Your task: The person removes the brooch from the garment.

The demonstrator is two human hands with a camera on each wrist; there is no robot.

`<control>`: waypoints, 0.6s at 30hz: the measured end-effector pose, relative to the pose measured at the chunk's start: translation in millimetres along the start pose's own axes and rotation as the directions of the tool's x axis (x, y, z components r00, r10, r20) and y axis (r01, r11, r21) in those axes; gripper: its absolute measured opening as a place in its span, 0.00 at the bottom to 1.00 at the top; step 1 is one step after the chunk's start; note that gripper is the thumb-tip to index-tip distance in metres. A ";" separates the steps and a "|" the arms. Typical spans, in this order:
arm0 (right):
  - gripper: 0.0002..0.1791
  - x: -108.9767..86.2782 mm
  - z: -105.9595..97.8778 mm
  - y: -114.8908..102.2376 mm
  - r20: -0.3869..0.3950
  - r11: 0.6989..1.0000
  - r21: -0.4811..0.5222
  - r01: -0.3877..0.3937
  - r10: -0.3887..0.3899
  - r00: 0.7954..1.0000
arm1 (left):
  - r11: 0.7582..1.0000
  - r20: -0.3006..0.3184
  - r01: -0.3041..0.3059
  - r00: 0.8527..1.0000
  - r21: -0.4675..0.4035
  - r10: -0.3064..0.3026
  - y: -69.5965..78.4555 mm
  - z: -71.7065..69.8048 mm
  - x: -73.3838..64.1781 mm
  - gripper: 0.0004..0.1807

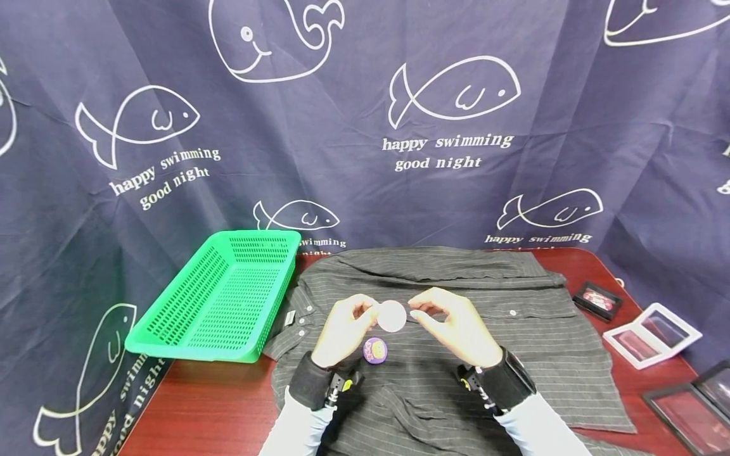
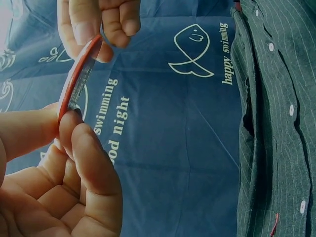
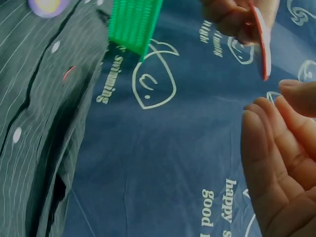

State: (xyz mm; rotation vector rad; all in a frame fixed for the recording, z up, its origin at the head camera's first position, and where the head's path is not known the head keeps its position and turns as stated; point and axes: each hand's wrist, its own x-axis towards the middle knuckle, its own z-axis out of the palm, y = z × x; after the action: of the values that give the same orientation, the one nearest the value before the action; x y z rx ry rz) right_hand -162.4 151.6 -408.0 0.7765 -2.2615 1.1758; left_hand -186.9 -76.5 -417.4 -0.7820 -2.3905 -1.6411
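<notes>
My left hand (image 1: 344,329) pinches a round badge (image 1: 391,316) between thumb and fingers above the shirt. Its face looks pale and washed out in the head view; the left wrist view shows a red rim and a silvery back. Close to the badge's right edge is my right hand (image 1: 459,326), its thumb and fingertips apart with nothing between them. In the right wrist view a small gap separates these fingertips from the badge. A purple round badge (image 1: 375,350) with a yellow cartoon figure lies on the dark striped shirt (image 1: 547,354) below the hands.
To the left stands a green plastic basket (image 1: 253,351). Along the right side of the red-brown table (image 1: 213,405) lie a black case (image 1: 597,300), an open white compact-like case (image 1: 652,335) and a dark open case (image 1: 692,415). A patterned blue cloth (image 1: 342,139) hangs behind.
</notes>
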 end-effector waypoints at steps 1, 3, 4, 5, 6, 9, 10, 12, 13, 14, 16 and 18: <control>0.12 -0.7 1.2 0.8 -0.012 0.999 -0.026 0.045 -0.046 0.999 | 1.000 -0.002 0.002 1.000 -0.003 -0.002 0.0 -0.4 -0.1 0.07; 0.15 -1.9 3.7 2.9 -0.032 0.987 -0.087 0.138 -0.142 0.989 | 1.000 -0.002 0.008 1.000 0.002 -0.008 0.3 -1.5 -0.3 0.07; 0.16 -2.4 4.8 3.8 -0.038 0.976 -0.120 0.180 -0.186 0.982 | 1.000 -0.003 0.010 1.000 0.006 -0.010 -0.1 -1.7 -0.3 0.07; 0.17 -3.0 6.0 4.5 -0.041 0.964 -0.151 0.218 -0.226 0.973 | 1.000 -0.003 0.011 1.000 0.008 -0.011 -0.5 -1.9 -0.4 0.07; 0.18 -3.6 7.0 5.2 -0.039 0.952 -0.185 0.245 -0.256 0.966 | 1.000 -0.004 0.012 1.000 0.007 -0.012 -0.4 -2.2 -0.6 0.07; 0.19 -5.2 9.6 5.6 -0.025 0.915 -0.262 0.308 -0.326 0.945 | 1.000 -0.002 0.021 1.000 0.002 -0.021 -1.3 -2.9 -0.7 0.07; 0.18 -5.9 10.3 5.4 -0.014 0.904 -0.281 0.321 -0.338 0.941 | 1.000 -0.002 0.025 1.000 -0.002 -0.025 -1.6 -3.1 -0.8 0.07; 0.15 -7.6 12.0 5.9 0.004 0.887 -0.309 0.342 -0.359 0.933 | 0.999 0.007 0.035 0.999 -0.012 -0.035 -2.3 -3.6 -0.9 0.07; 0.14 -8.5 13.0 6.3 0.011 0.880 -0.319 0.352 -0.368 0.930 | 0.999 0.013 0.041 0.999 -0.016 -0.041 -3.2 -3.6 -0.7 0.07; 0.12 -9.2 14.2 6.9 0.018 0.874 -0.324 0.362 -0.377 0.926 | 0.999 0.017 0.046 0.999 -0.019 -0.045 -3.6 -3.8 -0.7 0.08; 0.11 -10.4 16.8 8.7 0.031 0.862 -0.335 0.380 -0.393 0.919 | 0.998 0.024 0.053 0.998 -0.021 -0.052 -4.7 -3.8 -0.4 0.08; 0.12 -11.3 19.8 10.7 0.037 0.850 -0.341 0.402 -0.415 0.909 | 0.998 0.032 0.061 0.998 -0.020 -0.060 -6.2 -3.7 0.2 0.08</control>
State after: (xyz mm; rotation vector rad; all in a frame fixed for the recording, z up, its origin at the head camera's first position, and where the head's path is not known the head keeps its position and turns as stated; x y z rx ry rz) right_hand -164.2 142.9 -431.6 1.0157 -2.0474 0.5727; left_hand -190.7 -81.4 -421.0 -0.7520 -2.4458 -1.6909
